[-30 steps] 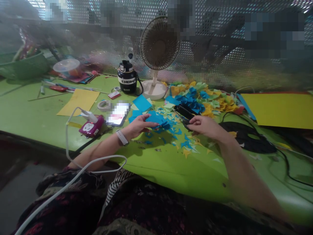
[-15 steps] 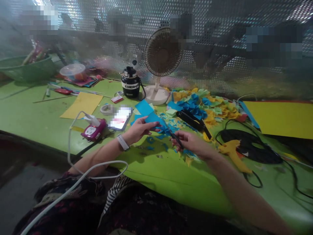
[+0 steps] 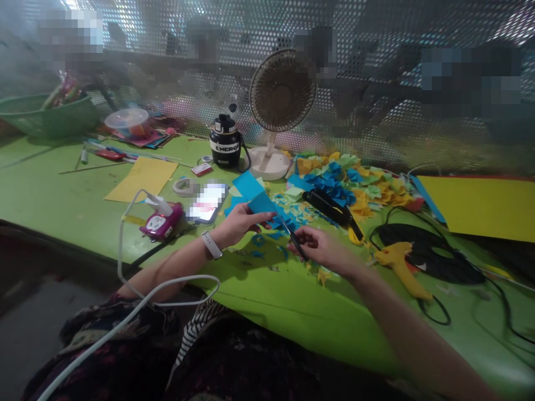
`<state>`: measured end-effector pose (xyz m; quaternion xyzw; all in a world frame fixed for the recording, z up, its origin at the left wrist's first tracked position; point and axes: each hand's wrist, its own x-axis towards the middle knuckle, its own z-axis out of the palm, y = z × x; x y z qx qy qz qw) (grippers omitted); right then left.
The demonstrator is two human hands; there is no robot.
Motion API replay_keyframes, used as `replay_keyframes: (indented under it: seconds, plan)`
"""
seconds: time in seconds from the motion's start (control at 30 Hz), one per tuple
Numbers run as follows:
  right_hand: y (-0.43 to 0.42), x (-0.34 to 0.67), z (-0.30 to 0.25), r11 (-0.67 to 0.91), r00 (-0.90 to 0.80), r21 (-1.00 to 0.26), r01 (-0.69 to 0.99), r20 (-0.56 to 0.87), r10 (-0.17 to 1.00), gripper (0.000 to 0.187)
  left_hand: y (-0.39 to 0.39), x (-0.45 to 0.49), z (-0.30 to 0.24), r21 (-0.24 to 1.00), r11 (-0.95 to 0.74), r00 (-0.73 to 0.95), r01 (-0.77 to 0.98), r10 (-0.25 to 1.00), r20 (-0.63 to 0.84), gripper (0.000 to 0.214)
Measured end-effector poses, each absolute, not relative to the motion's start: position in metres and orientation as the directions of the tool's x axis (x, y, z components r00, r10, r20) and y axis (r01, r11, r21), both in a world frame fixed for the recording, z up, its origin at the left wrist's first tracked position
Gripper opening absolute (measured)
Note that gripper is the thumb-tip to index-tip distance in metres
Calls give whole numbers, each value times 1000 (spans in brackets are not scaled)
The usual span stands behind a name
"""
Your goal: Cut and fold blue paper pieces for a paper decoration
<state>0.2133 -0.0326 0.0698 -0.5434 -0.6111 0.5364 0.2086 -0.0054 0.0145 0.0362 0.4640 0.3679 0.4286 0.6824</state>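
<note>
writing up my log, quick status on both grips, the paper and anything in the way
Left grip: holding blue paper. Right grip: on scissors, blades by the paper, contact unclear. Loose scraps about, seemingly blocking nothing.

At the worktop's (image 3: 251,287) far left corner stands the basin (image 3: 45,121), the tub (image 3: 129,123) to its right. The fan (image 3: 282,92) stands at the back middle, the bottle (image 3: 224,154) just left of it, a perforated screen (image 3: 368,50) behind both. The paper pile (image 3: 334,182) lies right of the fan's base. In front, the left hand (image 3: 242,225) holds a paper square (image 3: 259,205); the scissors (image 3: 297,244) in the right hand (image 3: 317,246) point toward it. Left of the left hand lie the phone (image 3: 208,201), then the socket block (image 3: 163,227); right of the right hand lies the glue gun (image 3: 402,268)
</note>
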Motion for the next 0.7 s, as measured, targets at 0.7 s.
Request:
replay_keyframes:
  seconds: [0.7]
  plan:
    - [-33,214,65,-120,-338,-889,442,-288,896,47,13,-4,36,945,222,386,-240,915,-117,33]
